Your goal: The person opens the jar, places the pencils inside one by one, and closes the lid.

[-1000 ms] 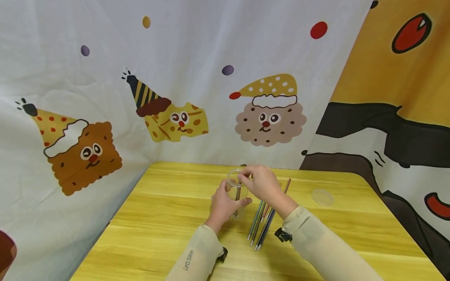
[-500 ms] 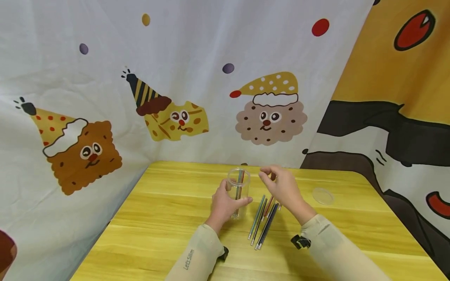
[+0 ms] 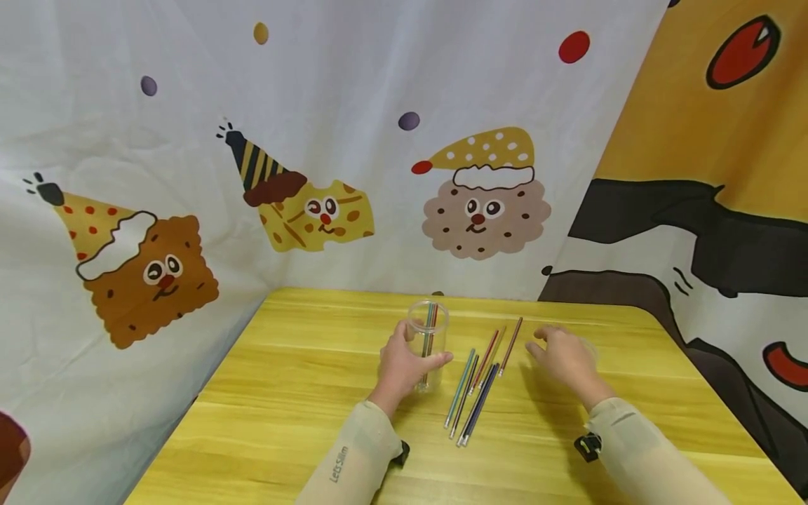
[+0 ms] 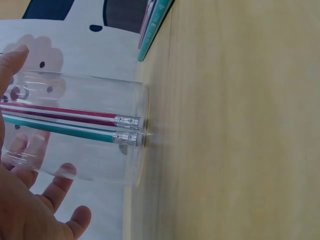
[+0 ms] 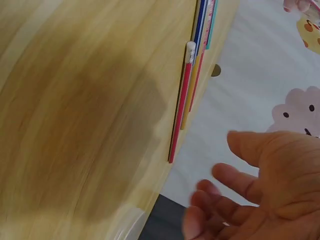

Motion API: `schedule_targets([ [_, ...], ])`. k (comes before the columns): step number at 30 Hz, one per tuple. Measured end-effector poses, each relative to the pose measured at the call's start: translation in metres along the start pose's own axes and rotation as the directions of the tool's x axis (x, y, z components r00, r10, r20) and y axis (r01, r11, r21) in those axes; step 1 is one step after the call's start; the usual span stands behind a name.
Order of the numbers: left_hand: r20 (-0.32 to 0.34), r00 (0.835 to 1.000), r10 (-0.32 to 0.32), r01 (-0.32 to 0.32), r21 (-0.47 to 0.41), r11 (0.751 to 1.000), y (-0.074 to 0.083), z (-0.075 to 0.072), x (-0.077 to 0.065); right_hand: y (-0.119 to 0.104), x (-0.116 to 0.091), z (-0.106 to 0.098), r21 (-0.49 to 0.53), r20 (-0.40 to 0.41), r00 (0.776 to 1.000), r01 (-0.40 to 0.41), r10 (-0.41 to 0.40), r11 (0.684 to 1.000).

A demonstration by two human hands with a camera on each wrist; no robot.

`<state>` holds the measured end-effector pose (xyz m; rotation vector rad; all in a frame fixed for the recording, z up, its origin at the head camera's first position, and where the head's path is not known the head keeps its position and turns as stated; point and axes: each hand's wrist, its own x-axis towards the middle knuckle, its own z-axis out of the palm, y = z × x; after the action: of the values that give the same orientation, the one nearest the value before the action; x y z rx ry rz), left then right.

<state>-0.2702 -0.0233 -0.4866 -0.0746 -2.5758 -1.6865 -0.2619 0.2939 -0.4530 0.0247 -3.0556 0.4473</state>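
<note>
A clear plastic jar (image 3: pixel 437 358) stands upright on the table, and my left hand (image 3: pixel 402 361) grips it round its left side. Inside lean a teal pencil (image 4: pixel 65 129) and a red pencil (image 4: pixel 75 114), their eraser ends down at the base in the left wrist view. My right hand (image 3: pixel 564 356) hovers over the table to the right, fingers loosely bent and nothing in them. Between the hands lie several loose pencils; a red pencil (image 3: pixel 513 344) is the one nearest my right hand, and dark blue pencils (image 3: pixel 481 407) lie closest to me.
A clear round lid (image 5: pixel 129 225) lies on the table, mostly hidden behind my right hand in the head view. The yellow wood-grain table (image 3: pixel 284 393) ends at the back against a white curtain (image 3: pixel 353 84) printed with cartoon biscuits.
My right hand has left the jar's mouth and moved right, past the loose pencils and in front of the lid. The left hand stays on the jar.
</note>
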Motion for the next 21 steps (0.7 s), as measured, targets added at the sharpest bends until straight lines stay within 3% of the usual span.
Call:
schedule_targets([
  [3, 0.001, 1.0, -0.001, 0.001, 0.001, 1.0, 0.001, 0.0, 0.0, 0.006, -0.001, 0.0, 0.007, 0.065, 0.998, 0.021, -0.021, 1.0],
  [7, -0.001, 1.0, -0.001, 0.001, 0.007, 1.0, 0.002, 0.0, 0.0, 0.009, -0.001, 0.006, 0.095, 0.153, 0.985, 0.065, -0.079, 0.993],
  [12, -0.001, 1.0, -0.005, 0.005, 0.012, 1.0, 0.0, -0.001, -0.001, 0.007, 0.001, 0.015, 0.147, 0.182, 0.976, 0.095, -0.121, 0.985],
  [21, 0.008, 1.0, 0.004, -0.004, 0.007, 1.0, -0.001, -0.002, 0.0, 0.002, 0.006, 0.022, 0.159, 0.234, 0.968, 0.058, -0.095, 0.986],
])
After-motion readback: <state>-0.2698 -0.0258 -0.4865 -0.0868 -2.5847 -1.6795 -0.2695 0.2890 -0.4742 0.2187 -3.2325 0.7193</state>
